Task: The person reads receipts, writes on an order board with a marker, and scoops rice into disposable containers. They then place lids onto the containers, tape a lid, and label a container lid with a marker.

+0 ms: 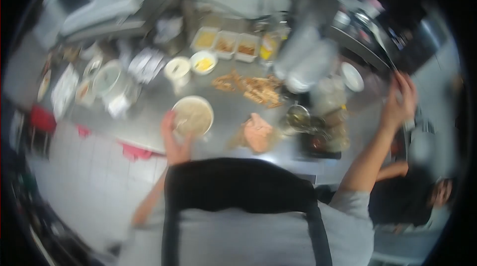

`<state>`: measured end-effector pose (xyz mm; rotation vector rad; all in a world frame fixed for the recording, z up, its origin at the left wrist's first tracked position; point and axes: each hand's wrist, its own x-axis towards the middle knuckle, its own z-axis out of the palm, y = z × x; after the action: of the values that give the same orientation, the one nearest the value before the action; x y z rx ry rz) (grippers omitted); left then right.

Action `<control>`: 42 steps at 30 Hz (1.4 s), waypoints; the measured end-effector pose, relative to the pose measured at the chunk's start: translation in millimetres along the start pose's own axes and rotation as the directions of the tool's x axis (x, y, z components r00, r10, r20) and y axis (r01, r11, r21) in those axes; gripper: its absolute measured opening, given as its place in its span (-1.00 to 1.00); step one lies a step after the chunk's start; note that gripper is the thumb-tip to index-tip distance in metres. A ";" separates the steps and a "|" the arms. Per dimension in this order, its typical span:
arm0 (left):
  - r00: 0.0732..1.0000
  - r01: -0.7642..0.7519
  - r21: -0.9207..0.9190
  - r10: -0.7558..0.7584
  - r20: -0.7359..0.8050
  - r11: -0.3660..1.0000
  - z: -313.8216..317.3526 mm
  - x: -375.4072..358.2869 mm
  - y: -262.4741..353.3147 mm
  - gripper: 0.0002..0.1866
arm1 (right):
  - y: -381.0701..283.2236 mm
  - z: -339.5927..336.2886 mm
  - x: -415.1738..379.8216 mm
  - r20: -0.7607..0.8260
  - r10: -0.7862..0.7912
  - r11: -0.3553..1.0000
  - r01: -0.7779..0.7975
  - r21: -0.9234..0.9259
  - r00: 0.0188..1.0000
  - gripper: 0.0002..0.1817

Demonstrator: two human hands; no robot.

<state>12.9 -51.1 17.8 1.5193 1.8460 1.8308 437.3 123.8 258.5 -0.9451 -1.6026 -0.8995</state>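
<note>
At the near side of the steel counter, my left hand (177, 141) has its fingers and thumb around the near edge of a round bowl (193, 116) with pale beige contents. Far out to the right, my right hand (401, 98) is raised and closed on the handle of a long utensil (381, 42) with a light-coloured end. An orange-pink piece of food (257, 133) lies on the counter to the right of the bowl. Brown strips of food (261, 89) are spread out behind it. Motion blurs fine detail.
White trays of food (225, 44), a small bowl with yellow pieces (203, 62) and a lidded tub (178, 69) stand at the back. Jars and containers (299, 117) are at the right. Another person (402, 191) in dark clothing is at the lower right.
</note>
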 end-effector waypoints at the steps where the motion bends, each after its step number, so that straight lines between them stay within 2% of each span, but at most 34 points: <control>1: 0.993 -0.052 -0.015 0.054 0.101 0.999 -2.6 2.8 14.6 -0.31 | -18.8 -16.5 -5.0 -0.033 -0.038 0.994 0.034 -0.106 0.999 -0.80; 2: 0.964 -0.229 0.044 0.220 0.151 0.973 -1.5 7.8 31.3 -0.31 | -35.6 -21.8 -19.8 -0.170 0.177 0.973 -0.146 0.179 0.969 -0.81; 3: 0.926 -0.332 0.017 0.322 0.196 0.943 1.2 10.8 40.8 -0.29 | -48.4 -30.7 -33.9 -0.202 0.091 0.984 -0.057 0.169 0.975 -0.79; 4: 0.891 -0.381 -0.011 0.371 0.263 0.924 5.2 13.0 44.6 -0.32 | -62.8 -37.5 -47.4 -0.165 0.062 0.965 -0.017 0.263 0.984 -0.77; 5: 0.842 -0.435 -0.049 0.426 0.330 0.899 9.7 12.9 47.1 -0.34 | -78.2 -38.2 -66.8 -0.070 0.131 0.901 -0.089 0.424 0.989 -0.74; 7: 0.834 -0.416 -0.058 0.406 0.374 0.908 19.3 12.2 58.7 -0.35 | -136.8 -23.9 -86.6 0.216 0.203 0.709 -0.295 0.640 0.955 -0.75; 8: 0.823 -0.409 -0.068 0.400 0.402 0.910 20.5 10.3 60.9 -0.35 | -160.5 -19.6 -99.0 0.482 0.265 0.492 -0.547 0.677 0.835 -0.76; 9: 0.825 -0.345 -0.074 0.340 0.451 0.936 19.2 7.0 59.6 -0.41 | -172.6 -6.5 -115.2 0.565 0.177 0.414 -0.582 0.700 0.806 -0.73; 10: 0.820 -0.280 -0.079 0.282 0.498 0.957 18.3 4.1 57.1 -0.46 | -194.5 -1.6 -118.2 0.660 0.116 0.244 -0.665 0.706 0.743 -0.74; 11: 0.809 -0.215 -0.082 0.225 0.543 0.973 16.7 1.5 53.3 -0.51 | -209.1 5.2 -123.9 0.714 0.072 0.121 -0.717 0.687 0.696 -0.77; 12: 0.781 -0.152 -0.061 0.157 0.604 0.987 14.6 -1.5 46.7 -0.57 | -219.7 13.3 -130.6 0.758 0.035 0.060 -0.759 0.648 0.651 -0.79; 13: 0.744 -0.089 -0.036 0.091 0.661 0.995 12.7 -4.5 38.3 -0.62 | -226.3 27.2 -143.2 0.731 0.005 0.010 -0.731 0.682 0.682 -0.72; 14: 0.701 -0.030 -0.009 0.028 0.713 1.000 11.0 -7.0 31.8 -0.66 | -246.9 32.5 -144.6 0.808 0.036 -0.300 -0.765 0.571 0.588 -0.65; 15: 0.722 -0.051 0.016 0.026 0.691 0.999 10.0 -10.3 28.4 -0.69 | -266.9 35.1 -137.2 0.857 -0.048 -0.496 -0.758 0.425 0.512 -0.57; 17: 0.762 -0.089 0.069 0.024 0.647 0.994 8.2 -16.7 25.2 -0.70 | -295.5 48.8 -154.7 0.879 -0.272 -0.657 -0.743 0.127 0.391 -0.64; 18: 0.745 0.011 -0.031 0.012 0.667 0.999 4.6 -18.3 24.6 -0.70 | -303.1 53.3 -160.7 0.857 -0.386 -0.701 -0.712 -0.033 0.341 -0.66; 21: 0.675 0.271 -0.291 0.034 0.737 0.918 -15.2 -10.9 34.3 -0.72 | -308.9 57.3 -145.5 0.762 -0.534 -0.699 -0.698 -0.153 0.367 -0.72; 23: 0.599 0.396 -0.410 0.107 0.794 0.822 -41.5 4.1 56.3 -0.73 | -306.0 48.3 -108.7 0.589 -0.548 -0.723 -0.690 0.025 0.595 -0.71; 25: 0.613 0.322 -0.304 0.047 0.789 0.897 -46.5 -8.1 35.0 -0.76 | -273.1 63.5 -70.2 0.540 -0.395 -0.844 -0.525 0.106 0.743 -0.64; 26: 0.621 0.284 -0.246 0.018 0.784 0.926 -48.2 -14.2 23.7 -0.77 | -271.9 68.3 -49.4 0.561 -0.334 -0.854 -0.495 0.160 0.757 -0.62; 27: 0.672 0.179 -0.213 0.038 0.739 0.960 -51.6 -15.3 16.0 -0.78 | -274.5 73.7 -38.5 0.579 -0.269 -0.860 -0.463 0.215 0.770 -0.59; 29: 0.755 -0.029 -0.119 0.100 0.648 0.992 -57.7 -12.5 -0.3 -0.78 | -302.0 81.0 -44.9 0.726 -0.328 -0.772 -0.615 0.163 0.604 -0.55; 31: 0.828 -0.189 -0.013 0.167 0.536 0.982 -55.6 -13.5 -22.0 -0.77 | -322.0 104.3 -71.6 0.782 -0.437 -0.720 -0.693 -0.009 0.444 -0.50; 32: 0.854 -0.261 0.048 0.207 0.478 0.964 -55.9 -14.4 -28.2 -0.76 | -327.6 124.3 -102.8 0.761 -0.528 -0.704 -0.695 -0.145 0.376 -0.46; 33: 0.856 -0.182 0.060 0.128 0.501 0.982 -59.3 -15.2 -27.8 -0.77 | -341.2 134.1 -127.1 0.821 -0.477 -0.662 -0.743 -0.100 0.315 -0.51; 34: 0.859 -0.183 0.046 0.137 0.494 0.982 -59.3 -16.2 -30.2 -0.78 | -356.5 139.8 -149.7 0.873 -0.416 -0.612 -0.788 -0.061 0.255 -0.56; 36: 0.862 -0.184 0.018 0.152 0.484 0.983 -58.5 -19.2 -37.1 -0.79 | -373.5 148.1 -185.2 0.920 -0.222 -0.322 -0.915 0.244 0.323 -0.74; 39: 0.871 -0.205 0.025 0.171 0.460 0.978 -57.4 -17.8 -41.3 -0.65 | -380.5 143.6 -192.9 0.911 -0.145 -0.157 -0.918 0.365 0.387 -0.84; 42: 0.865 -0.236 0.016 0.202 0.460 0.972 -56.8 -17.6 -45.1 -0.66 | -382.7 151.1 -202.2 0.896 -0.158 -0.044 -0.909 0.413 0.415 -0.81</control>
<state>-42.0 -90.8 -13.5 2.0457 1.5778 1.3239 65.6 73.8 -5.1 -0.7007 -1.7481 1.4253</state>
